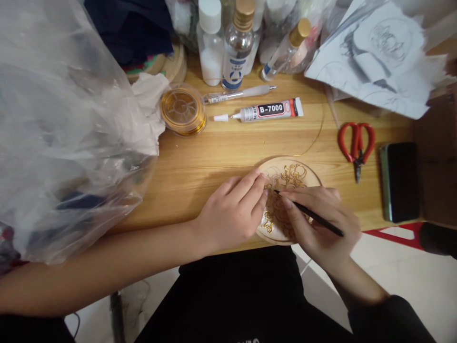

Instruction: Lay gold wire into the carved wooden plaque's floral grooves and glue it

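A round wooden embroidery hoop (314,174) lies at the table's front edge, with gold wire (294,175) shaped into curls over a drawn pattern on its pale fabric. My left hand (237,207) is closed over the hoop's left side, fingertips pressed on the fabric; its thumb is hidden. Pinched in my right hand (321,219) is a slim black pointed tool (317,218), perhaps tweezers, its tip down on the pattern close to my left fingertips. My right hand covers the hoop's right part.
Behind the hoop are a wire spool (183,110), a B-7000 glue tube (271,110), a pen (239,94) and several bottles (235,52). Red-handled pliers (357,145), a phone (400,181) and drawn papers (378,57) lie right. A plastic bag (71,128) bulges over the left.
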`<control>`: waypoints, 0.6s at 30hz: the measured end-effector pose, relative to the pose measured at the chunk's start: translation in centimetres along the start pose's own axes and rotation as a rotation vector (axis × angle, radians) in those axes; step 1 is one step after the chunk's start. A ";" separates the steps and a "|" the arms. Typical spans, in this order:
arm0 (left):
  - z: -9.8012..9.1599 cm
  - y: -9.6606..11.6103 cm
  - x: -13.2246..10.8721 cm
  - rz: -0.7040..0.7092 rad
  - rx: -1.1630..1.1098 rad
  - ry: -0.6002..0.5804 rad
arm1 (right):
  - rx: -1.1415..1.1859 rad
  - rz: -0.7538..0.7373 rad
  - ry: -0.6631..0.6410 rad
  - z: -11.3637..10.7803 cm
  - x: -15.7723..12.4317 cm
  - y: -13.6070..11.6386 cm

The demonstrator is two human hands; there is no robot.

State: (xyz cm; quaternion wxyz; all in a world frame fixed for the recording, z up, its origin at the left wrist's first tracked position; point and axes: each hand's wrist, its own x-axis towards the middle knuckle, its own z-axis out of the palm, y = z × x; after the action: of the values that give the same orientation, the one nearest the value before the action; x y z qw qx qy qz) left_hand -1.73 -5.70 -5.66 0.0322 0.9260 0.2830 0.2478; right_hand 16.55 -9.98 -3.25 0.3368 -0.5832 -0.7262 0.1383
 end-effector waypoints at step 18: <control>-0.1 0.0 0.0 -0.007 0.018 -0.015 | 0.022 0.018 -0.024 0.3 0.2 0.1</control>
State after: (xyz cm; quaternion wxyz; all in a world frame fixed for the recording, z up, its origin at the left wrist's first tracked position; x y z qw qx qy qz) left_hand -1.77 -5.73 -5.59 0.0269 0.9271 0.2880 0.2385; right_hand 16.41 -9.73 -3.41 0.3335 -0.5841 -0.7233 0.1562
